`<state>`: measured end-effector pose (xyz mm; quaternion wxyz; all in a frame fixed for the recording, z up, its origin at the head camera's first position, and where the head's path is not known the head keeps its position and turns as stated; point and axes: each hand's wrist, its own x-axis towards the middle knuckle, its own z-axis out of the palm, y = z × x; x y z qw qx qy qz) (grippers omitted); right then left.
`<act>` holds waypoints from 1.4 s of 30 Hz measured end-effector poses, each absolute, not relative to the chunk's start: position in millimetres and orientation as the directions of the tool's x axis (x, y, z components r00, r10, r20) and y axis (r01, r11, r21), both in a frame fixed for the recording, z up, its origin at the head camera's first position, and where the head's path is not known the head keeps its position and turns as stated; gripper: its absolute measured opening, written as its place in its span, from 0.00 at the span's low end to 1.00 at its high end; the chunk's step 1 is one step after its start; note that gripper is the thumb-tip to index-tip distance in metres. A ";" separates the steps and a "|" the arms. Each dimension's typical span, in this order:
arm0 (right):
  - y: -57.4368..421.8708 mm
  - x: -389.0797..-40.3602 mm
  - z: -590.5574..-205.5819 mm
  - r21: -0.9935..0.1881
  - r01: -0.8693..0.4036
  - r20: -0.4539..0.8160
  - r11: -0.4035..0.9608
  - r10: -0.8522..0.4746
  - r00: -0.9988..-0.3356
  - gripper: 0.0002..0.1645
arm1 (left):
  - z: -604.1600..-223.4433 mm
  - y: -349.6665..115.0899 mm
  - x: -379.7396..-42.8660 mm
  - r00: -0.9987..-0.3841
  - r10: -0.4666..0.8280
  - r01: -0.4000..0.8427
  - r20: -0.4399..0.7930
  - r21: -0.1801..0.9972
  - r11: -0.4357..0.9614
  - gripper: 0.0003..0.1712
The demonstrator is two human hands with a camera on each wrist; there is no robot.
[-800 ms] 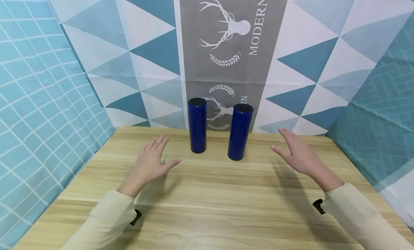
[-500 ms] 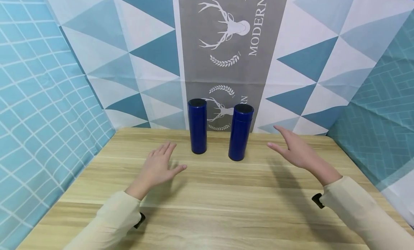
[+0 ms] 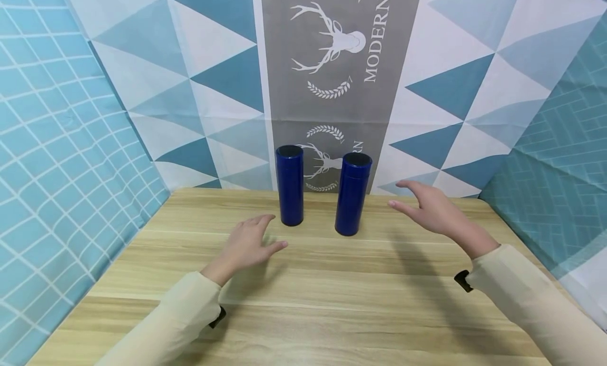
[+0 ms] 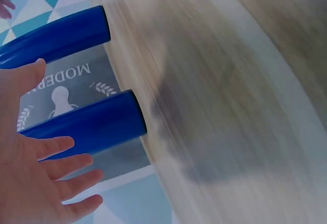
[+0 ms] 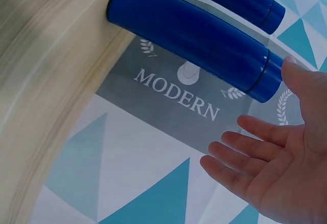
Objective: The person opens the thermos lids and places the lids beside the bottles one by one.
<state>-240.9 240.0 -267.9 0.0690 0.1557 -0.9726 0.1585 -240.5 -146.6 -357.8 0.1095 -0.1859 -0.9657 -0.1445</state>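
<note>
Two dark blue cylindrical flasks with black tops stand upright side by side near the back of the table: a left flask (image 3: 290, 187) and a right flask (image 3: 352, 195). My left hand (image 3: 244, 246) hovers in front and to the left of the left flask, thumb spread away from the fingers, holding nothing. To the right of the right flask, my right hand (image 3: 433, 210) is held in the air, apart from it. Both wrist views show the palms bare, with the left hand (image 4: 46, 178) and the right hand (image 5: 276, 168) each near a flask.
The wooden table (image 3: 322, 303) spreads below the arms. Behind it hangs a patterned cloth (image 3: 327, 92) with a deer print and triangles. Blue tiled cloth (image 3: 57, 145) closes off the left side, teal cloth (image 3: 559, 171) the right.
My left hand has moved right, toward the left flask. The right hand has shifted slightly left and its fingers have bent a little. Both flasks stay in place.
</note>
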 end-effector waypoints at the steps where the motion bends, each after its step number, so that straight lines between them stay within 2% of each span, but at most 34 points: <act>1: 238.9 -241.4 -267.0 -0.287 -0.324 0.180 0.901 -0.281 -0.943 0.41 | -357.7 -144.8 -241.4 -0.906 0.332 0.395 0.263 0.244 0.886 0.44; 10: 228.9 -245.5 -259.3 -0.294 -0.326 0.155 0.898 -0.292 -0.944 0.40 | -357.9 -123.5 -247.1 -0.902 0.379 0.426 0.209 0.273 0.863 0.45; 17: 218.1 -248.5 -251.7 -0.304 -0.325 0.145 0.896 -0.293 -0.945 0.39 | -356.3 -107.6 -256.1 -0.906 0.349 0.405 0.239 0.251 0.879 0.43; 22: 211.6 -250.3 -249.5 -0.324 -0.327 0.143 0.888 -0.296 -0.945 0.39 | -358.0 -95.6 -262.6 -0.889 0.387 0.439 0.246 0.217 0.872 0.42; 30: 203.9 -254.3 -248.1 -0.334 -0.331 0.169 0.882 -0.290 -0.942 0.36 | -360.4 -74.5 -272.2 -0.914 0.371 0.405 0.163 0.375 0.834 0.50; 37: 202.6 -260.8 -246.2 -0.362 -0.332 0.196 0.871 -0.277 -0.941 0.37 | -357.8 -52.9 -282.4 -0.926 0.358 0.369 0.122 0.506 0.780 0.46; 42: 200.4 -267.3 -248.9 -0.387 -0.328 0.205 0.862 -0.267 -0.942 0.38 | -358.5 -40.5 -288.5 -0.932 0.356 0.329 0.074 0.586 0.740 0.47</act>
